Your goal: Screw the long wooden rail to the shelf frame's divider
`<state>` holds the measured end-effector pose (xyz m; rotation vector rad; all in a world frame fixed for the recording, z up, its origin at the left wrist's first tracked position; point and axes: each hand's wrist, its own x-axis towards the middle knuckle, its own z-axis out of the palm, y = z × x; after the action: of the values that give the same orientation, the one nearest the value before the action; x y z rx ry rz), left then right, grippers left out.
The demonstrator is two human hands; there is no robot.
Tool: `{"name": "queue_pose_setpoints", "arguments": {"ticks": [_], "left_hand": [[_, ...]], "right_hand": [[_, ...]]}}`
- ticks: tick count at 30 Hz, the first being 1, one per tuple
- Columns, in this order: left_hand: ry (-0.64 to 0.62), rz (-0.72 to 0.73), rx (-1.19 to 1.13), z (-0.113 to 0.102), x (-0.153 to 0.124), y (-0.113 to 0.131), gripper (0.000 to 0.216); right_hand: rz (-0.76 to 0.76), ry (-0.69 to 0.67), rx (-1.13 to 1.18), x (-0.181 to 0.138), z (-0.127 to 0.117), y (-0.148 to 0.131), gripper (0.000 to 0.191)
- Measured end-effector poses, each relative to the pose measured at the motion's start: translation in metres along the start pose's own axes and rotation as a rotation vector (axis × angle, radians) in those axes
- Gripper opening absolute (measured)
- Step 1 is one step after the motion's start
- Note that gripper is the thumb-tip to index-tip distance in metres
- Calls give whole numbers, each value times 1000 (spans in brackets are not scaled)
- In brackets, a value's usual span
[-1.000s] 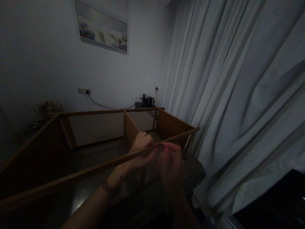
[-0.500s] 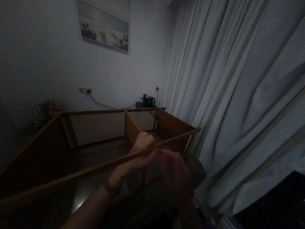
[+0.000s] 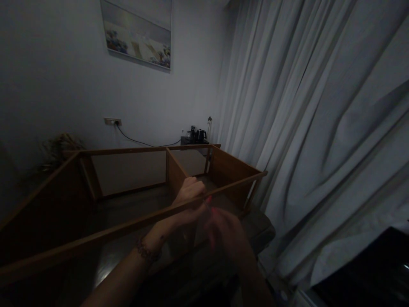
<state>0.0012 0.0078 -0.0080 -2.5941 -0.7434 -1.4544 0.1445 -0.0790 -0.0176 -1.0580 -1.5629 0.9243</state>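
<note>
The room is dim. A brown wooden shelf frame (image 3: 128, 151) lies on its side in front of me, with a divider board (image 3: 174, 170) in its middle. My left hand (image 3: 190, 200) is wrapped round the frame's near rail (image 3: 96, 236) where the divider meets it; a bracelet sits on that wrist. Just right of it and slightly lower is my right hand (image 3: 228, 236), smeared by motion. Its fingers curl toward the rail, and what they hold, if anything, is not visible.
White curtains (image 3: 313, 128) hang along the right, close to the frame's right end. A painting (image 3: 137, 36) hangs on the back wall above a socket with a black cable (image 3: 143, 143). A kettle (image 3: 201, 135) stands behind the frame. A plant (image 3: 59, 147) is at far left.
My right hand has dropped slightly and drawn back from the rail. My left hand keeps its grip in the same spot.
</note>
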Motion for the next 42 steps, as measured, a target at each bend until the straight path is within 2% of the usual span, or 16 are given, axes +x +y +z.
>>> {"name": "queue_pose_setpoints", "arguments": {"ticks": [3,7,9,11,14,16,18,21,23,25,29,32,36,38,40,42], "left_hand": [[-20,-18,6,0,0,0,26],[-13,-23,13,0,-1,0,24],[-4,-14,17,0,-1,-1,25],[-6,-8,10,0,-1,-2,26],[8,-62,-35,1,-1,-1,24],[36,-116,-81,1,-2,-1,19],[56,-157,-121,2,-3,-1,15],[38,-189,-151,2,-4,-2,15],[17,-198,-156,2,-4,-2,16],[4,-202,-155,2,-3,-2,16],[16,-184,-153,1,-2,-2,12],[26,-181,-148,0,-2,0,11],[34,-170,-133,-1,-2,2,8],[37,-172,-119,0,-2,2,8],[39,-153,-105,1,-2,0,7],[41,-112,-98,3,-2,-3,8]], "right_hand": [[-73,-12,-44,3,-4,4,53],[-422,220,-343,3,-16,11,34],[-596,301,-428,2,-22,11,35],[-737,279,-520,2,-26,9,35],[-871,199,-606,3,-27,2,14],[-876,204,-570,5,-24,-1,7],[-811,224,-503,6,-19,-1,7],[-601,246,-349,8,-9,0,13],[-435,262,-187,9,-4,-1,22],[-300,260,-34,9,-1,-3,23],[-188,172,71,6,-2,-4,23],[-261,181,-73,4,-7,0,25],[-593,384,-506,4,-19,5,19],[-726,436,-699,4,-24,5,12],[-741,461,-821,4,-25,3,23],[-653,476,-829,3,-20,2,36]]}}
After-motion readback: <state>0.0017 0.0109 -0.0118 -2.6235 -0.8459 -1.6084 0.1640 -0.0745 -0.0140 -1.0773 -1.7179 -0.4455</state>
